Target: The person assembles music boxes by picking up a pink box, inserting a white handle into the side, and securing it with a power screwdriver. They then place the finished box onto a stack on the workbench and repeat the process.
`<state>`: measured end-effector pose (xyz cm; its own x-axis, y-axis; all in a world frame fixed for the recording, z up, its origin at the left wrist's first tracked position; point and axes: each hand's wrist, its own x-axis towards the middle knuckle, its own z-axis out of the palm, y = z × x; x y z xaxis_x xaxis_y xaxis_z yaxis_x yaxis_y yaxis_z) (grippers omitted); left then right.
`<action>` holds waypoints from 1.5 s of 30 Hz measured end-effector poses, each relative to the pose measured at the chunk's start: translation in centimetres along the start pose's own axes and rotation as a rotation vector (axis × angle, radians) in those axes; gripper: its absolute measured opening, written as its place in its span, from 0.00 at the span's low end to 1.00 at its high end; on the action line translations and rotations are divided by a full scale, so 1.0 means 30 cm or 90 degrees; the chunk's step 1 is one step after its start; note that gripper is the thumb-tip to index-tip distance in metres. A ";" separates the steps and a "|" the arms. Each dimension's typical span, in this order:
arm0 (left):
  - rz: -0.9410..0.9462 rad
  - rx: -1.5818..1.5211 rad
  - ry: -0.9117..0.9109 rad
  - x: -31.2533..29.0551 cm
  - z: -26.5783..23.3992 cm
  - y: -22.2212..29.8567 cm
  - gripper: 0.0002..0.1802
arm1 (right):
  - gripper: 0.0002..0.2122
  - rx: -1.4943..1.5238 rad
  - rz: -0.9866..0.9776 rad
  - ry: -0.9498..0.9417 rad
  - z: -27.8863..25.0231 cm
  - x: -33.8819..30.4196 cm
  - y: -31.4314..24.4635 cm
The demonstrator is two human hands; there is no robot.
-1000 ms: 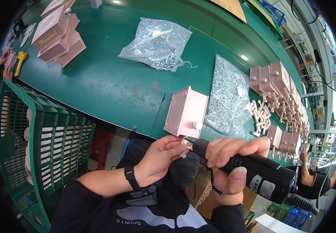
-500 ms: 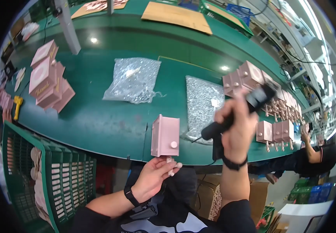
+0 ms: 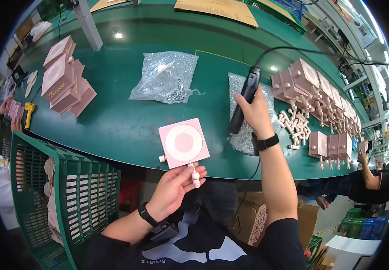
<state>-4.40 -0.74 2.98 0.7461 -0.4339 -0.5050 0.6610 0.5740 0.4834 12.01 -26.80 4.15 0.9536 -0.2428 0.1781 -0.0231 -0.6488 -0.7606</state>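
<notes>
A small pink box rests near the table's front edge, its face with a white ring turned up and a round knob on its left side. A pale turned peg sticks out from the box's near side. Fingers of my left hand are closed around that peg, thumb on top. My right hand grips a black corded electric screwdriver, raised to the right of the box and apart from it. Beneath it, a clear bag of small metal screws is partly hidden.
Another screw bag lies further back. Pink boxes are stacked at left and lined up at right, beside loose pegs. A yellow tool, a green crate and a carton of pegs stand around. Co-workers are at both sides.
The pink box has turned, so its ringed face shows and its knob points left. My right hand has drawn the screwdriver back from the box and tipped it upright. The view has shifted slightly.
</notes>
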 end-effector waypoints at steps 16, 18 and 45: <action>0.037 0.366 0.002 -0.055 -0.166 0.002 0.16 | 0.13 0.112 0.057 -0.300 -0.041 -0.656 -0.188; 0.042 0.376 0.017 -0.039 -0.192 0.011 0.15 | 0.13 0.131 0.052 -0.291 0.019 -0.688 -0.211; 0.452 0.633 0.113 0.115 -0.112 0.007 0.10 | 0.12 -0.181 0.080 0.308 -0.909 -0.604 0.263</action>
<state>-1.95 0.22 -1.06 0.9945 -0.0969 0.0390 -0.0549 -0.1677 0.9843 -13.64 -47.17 11.95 0.6941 -0.5897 0.4129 -0.2719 -0.7458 -0.6081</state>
